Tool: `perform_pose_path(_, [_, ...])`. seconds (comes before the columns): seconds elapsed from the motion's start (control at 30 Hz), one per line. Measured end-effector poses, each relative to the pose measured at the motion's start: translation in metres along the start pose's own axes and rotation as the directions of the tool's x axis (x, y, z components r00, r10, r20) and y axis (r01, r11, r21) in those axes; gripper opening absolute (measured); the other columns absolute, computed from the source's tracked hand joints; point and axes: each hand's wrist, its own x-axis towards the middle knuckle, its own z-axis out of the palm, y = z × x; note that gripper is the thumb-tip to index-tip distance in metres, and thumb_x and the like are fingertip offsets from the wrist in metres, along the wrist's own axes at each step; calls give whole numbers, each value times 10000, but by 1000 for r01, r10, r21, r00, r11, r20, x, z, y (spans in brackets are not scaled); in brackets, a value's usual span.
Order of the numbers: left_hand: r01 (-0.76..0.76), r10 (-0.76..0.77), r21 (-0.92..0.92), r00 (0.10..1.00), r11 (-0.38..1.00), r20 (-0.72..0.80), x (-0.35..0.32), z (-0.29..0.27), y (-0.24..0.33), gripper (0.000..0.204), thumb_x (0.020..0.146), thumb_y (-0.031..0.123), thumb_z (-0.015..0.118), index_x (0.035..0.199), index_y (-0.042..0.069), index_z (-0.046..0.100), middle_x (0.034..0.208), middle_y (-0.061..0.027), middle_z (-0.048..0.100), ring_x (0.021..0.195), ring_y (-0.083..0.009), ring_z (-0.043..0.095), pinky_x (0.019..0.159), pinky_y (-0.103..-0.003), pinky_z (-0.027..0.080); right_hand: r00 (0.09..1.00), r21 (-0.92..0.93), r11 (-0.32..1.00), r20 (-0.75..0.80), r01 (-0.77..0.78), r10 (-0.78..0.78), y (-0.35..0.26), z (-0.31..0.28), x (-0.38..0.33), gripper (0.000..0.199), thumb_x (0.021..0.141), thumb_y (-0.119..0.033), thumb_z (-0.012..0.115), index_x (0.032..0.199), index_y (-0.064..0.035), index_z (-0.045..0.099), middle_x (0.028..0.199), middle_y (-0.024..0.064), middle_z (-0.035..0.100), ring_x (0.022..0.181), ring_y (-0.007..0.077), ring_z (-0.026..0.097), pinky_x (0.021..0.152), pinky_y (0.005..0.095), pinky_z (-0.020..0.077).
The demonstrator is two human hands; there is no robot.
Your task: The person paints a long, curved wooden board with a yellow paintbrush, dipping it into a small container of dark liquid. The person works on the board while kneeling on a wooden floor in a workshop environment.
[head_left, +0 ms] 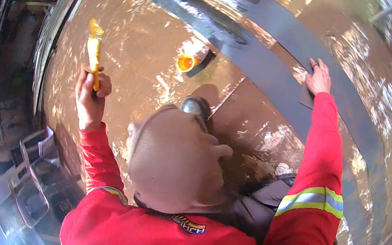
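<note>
My left hand (pixel 90 96) is closed around the yellow handle of a paintbrush (pixel 94 52), held upright with its yellowish bristles pointing away from me. My right hand (pixel 319 78) rests with its fingers spread at the edge of the farther of two long dark grey strips (pixel 282 22). The nearer grey strip (pixel 264 63) runs alongside it. Both strips look glossy and wet toward their left ends and matt toward the right. Beneath my right wrist a small dark flat piece (pixel 307 97) shows in part.
An orange cup (pixel 186 62) stands between my hands, beside a small black piece (pixel 201 64). All lie on a brown, scuffed sheet surface (pixel 138 33) with pale patches. My bent knee (pixel 176 161) and shoe (pixel 196 107) are on it. Metal frames (pixel 34 178) stand at lower left.
</note>
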Motion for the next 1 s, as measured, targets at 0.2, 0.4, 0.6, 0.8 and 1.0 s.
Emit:
perform_pose_path(0.2, [119,-191,327,961,938,199,47,96,-67,106,927,107,524,998,34,552,657,52,433,573,-22,335,510,-195,245,999,52,998,-33,-22,23,17,-7,-5,562,754,-155,568,1312,-155,508,1415,149,381,1314,305,342,1061,406,343])
perform_pose_path(0.4, [-427,-59,595,778,681,626,153,269,-133,283,873,268,616,928,-9,639,663,-14,556,613,-79,464,535,-268,379,998,39,998,36,-57,56,40,-19,-19,563,748,-160,584,1303,-238,528,1408,137,380,1307,307,346,1048,471,344])
perform_pose_path(0.6, [-718,-61,638,650,278,758,192,369,-173,349,832,385,592,942,63,668,792,-172,661,736,-311,642,679,-407,492,999,79,996,18,-50,49,37,-14,-24,567,756,-149,581,1313,-240,519,1431,130,345,1316,308,325,1042,467,350])
perform_pose_path(0.8, [-649,-126,738,760,-182,637,234,372,-169,261,805,304,559,951,125,678,908,-164,675,847,-345,655,727,-453,523,995,107,989,20,-99,97,44,-11,-26,567,740,-164,617,1296,-235,535,1414,126,360,1308,301,329,1035,481,351])
perform_pose_path(1.0, [-684,-169,623,713,-379,681,260,362,-136,189,780,196,545,871,93,674,835,-181,673,788,-347,667,671,-455,530,997,108,991,1,-82,83,37,-10,-24,556,739,-183,632,1285,-231,542,1409,120,361,1312,302,322,1030,499,345])
